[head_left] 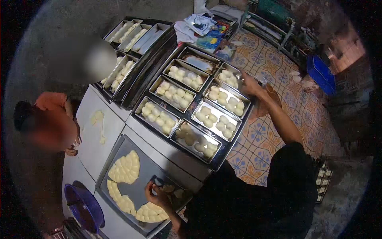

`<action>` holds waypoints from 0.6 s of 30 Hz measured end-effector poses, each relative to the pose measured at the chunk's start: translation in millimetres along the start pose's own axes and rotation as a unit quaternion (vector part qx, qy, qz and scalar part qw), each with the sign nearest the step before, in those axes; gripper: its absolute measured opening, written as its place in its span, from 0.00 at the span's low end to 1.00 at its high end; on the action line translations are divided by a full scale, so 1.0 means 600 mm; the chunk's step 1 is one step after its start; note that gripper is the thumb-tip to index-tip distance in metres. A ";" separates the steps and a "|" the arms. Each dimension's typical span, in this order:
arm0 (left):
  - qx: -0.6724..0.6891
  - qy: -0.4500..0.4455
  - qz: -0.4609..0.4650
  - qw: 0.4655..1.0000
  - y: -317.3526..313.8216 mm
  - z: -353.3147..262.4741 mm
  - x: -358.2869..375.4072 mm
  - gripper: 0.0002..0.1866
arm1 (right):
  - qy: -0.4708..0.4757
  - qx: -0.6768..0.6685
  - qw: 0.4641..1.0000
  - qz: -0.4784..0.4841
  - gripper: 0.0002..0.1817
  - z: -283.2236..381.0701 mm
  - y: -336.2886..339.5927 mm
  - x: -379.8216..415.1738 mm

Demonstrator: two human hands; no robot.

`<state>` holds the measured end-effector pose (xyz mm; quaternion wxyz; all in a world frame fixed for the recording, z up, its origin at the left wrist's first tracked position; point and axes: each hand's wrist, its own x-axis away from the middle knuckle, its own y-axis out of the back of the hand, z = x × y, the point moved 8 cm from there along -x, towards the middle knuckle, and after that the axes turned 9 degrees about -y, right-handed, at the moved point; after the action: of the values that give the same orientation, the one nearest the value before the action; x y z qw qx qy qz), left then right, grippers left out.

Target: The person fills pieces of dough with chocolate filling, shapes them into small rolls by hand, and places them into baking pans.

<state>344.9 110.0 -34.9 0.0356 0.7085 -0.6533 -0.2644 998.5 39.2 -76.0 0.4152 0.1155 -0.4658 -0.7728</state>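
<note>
Hands spread wide between cut dough and filled tins

Nearest, the left hand hangs low over the grey tray, fingers curled together; whether they pinch a piece I cannot tell. Cut dough lies on that tray in scored patches, one just beside the left wrist. A careless drag of the forearm could smear it, and pieces lying so close might stick together.

Farther out, loaf tins stand in rows on a black tray, most with dough balls inside. The right hand is at the end of the corner tin, beside its dough balls; its grip is unclear. That tin sits at the tray's edge next to the tiled floor, so an outward knock could spill it.

Across the table, another person stands near a purple basin.
</note>
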 end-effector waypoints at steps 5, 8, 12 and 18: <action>-0.016 0.081 -0.047 0.995 0.005 0.057 0.022 0.06 | 0.225 -0.022 0.969 -0.095 0.22 0.190 0.033 -0.049; -0.048 0.086 -0.066 0.993 -0.026 -0.012 0.002 0.06 | 0.267 -0.031 0.963 -0.017 0.24 0.245 -0.055 -0.186; -0.080 0.006 -0.034 0.996 -0.035 -0.069 -0.004 0.07 | 0.169 0.131 0.971 0.108 0.33 0.185 -0.226 -0.377; -0.076 0.116 -0.077 0.987 0.011 -0.036 0.058 0.08 | 0.115 0.189 0.957 0.189 0.46 0.212 -0.154 -0.268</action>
<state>348.0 69.7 -25.4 0.1443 0.7779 -0.5660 -0.2316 978.3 259.7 -116.0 0.5749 0.1900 -0.5655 -0.5600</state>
